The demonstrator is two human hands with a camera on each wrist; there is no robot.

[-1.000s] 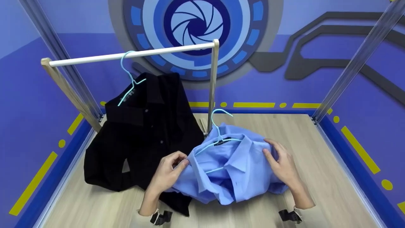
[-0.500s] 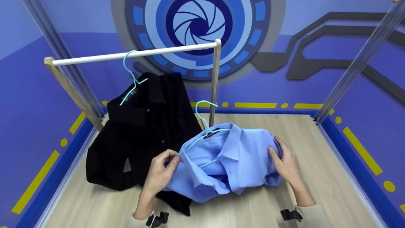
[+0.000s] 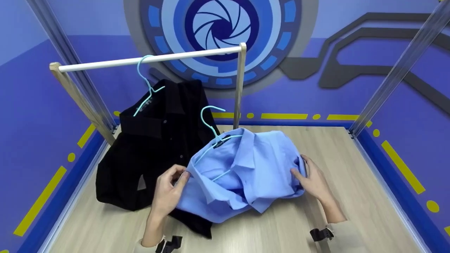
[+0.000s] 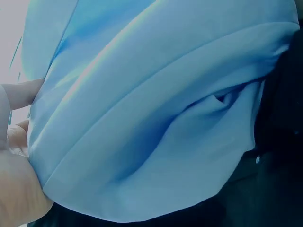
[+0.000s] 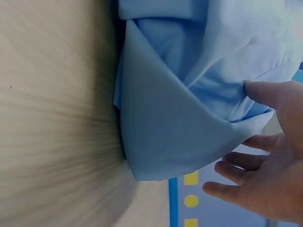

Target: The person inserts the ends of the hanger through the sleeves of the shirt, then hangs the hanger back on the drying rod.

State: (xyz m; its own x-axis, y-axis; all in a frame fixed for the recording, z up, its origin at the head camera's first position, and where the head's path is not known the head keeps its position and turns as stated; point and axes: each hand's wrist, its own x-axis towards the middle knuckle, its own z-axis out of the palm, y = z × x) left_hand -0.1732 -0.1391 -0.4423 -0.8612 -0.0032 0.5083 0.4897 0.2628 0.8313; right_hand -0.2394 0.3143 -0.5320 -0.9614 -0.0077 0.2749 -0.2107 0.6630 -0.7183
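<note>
A light blue collared shirt [image 3: 269, 158] is held above the table, bunched, on a pale turquoise hanger [image 3: 218, 138] whose hook sticks up free from the collar. My left hand [image 3: 166, 191] pinches the shirt's left side beside the collar; in the left wrist view, thumb and fingers grip the edge of the cloth [image 4: 142, 109]. On the opposite side my right hand [image 3: 315, 180] holds the shirt between thumb and forefinger. The right wrist view has its other fingers [image 5: 234, 172] spread behind the folded fabric [image 5: 165, 127].
A black shirt [image 3: 140, 165] hangs on a second turquoise hanger [image 3: 150, 90] from the white rail [image 3: 190, 55] of a wood-ended rack, its lower part reaching the table. Bare wood tabletop [image 3: 365, 196] extends right and in front. Patterned blue walls [image 3: 386, 102] enclose the back and sides.
Both hands have carried the blue shirt and its hanger leftward and slightly up. The hanger's hook now stands before the black shirt, nearer the rack. My right hand has shifted along the shirt's side.
</note>
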